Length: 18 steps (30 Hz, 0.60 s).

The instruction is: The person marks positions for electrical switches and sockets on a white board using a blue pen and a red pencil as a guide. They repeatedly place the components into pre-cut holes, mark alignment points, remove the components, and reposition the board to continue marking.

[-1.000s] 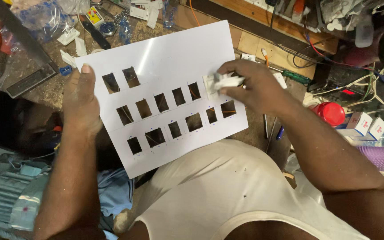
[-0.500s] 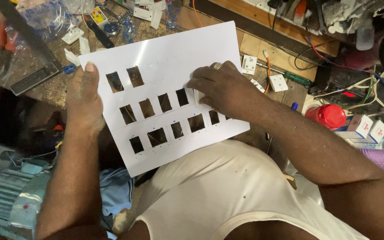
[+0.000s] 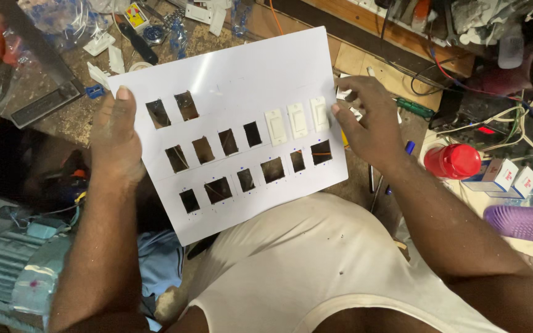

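A white rectangular panel (image 3: 242,80) with several rectangular cut-outs is held tilted over my lap. Three white switches (image 3: 297,118) sit side by side in the cut-outs at the right end of its middle row. My left hand (image 3: 113,139) grips the panel's left edge, thumb on the front face. My right hand (image 3: 365,120) holds the right edge, thumb beside the rightmost switch, fingers behind the panel.
A cluttered workbench (image 3: 69,117) lies behind, with loose white switch parts (image 3: 103,43), a green-handled screwdriver (image 3: 414,108), a red cap (image 3: 454,161), small boxes (image 3: 504,176), wires (image 3: 513,117) and a purple object (image 3: 525,223) at right. A pale blue machine (image 3: 13,265) sits lower left.
My right hand pressed a white switch onto the panel's face, then moved off to the right edge. Three switches now show seated in the panel. The panel has tilted slightly.
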### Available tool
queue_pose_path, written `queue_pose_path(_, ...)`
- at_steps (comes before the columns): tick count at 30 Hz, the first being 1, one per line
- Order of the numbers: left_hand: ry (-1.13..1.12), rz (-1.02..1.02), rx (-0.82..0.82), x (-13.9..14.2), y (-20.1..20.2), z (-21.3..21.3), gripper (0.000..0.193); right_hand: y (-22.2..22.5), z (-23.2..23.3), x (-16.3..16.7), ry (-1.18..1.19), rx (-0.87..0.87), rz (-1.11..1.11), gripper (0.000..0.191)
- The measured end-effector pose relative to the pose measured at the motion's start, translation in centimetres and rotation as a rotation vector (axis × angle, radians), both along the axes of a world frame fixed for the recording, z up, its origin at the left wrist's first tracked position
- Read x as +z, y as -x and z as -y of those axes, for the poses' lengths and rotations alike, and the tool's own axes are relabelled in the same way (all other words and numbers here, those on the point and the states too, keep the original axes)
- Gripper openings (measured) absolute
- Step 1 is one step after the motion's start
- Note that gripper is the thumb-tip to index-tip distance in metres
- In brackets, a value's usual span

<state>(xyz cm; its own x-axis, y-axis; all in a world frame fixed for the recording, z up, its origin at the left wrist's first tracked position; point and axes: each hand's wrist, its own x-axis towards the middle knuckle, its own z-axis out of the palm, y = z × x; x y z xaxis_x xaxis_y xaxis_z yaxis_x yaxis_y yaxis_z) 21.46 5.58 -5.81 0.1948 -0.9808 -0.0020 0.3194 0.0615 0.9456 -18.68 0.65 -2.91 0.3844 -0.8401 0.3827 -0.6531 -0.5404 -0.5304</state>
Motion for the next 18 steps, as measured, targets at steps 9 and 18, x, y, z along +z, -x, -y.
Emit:
queue_pose_path(9,0.036,-0.015,-0.021,-0.5,0.2,0.6,0.057,3.1,-2.6,-6.4,-0.581,-0.169,0.498,0.039)
queue_pose_path(18,0.027,-0.007,-0.029,-0.5,0.2,0.7,0.054,2.8,-4.5,-7.4,-0.705,-0.176,0.481,0.034)
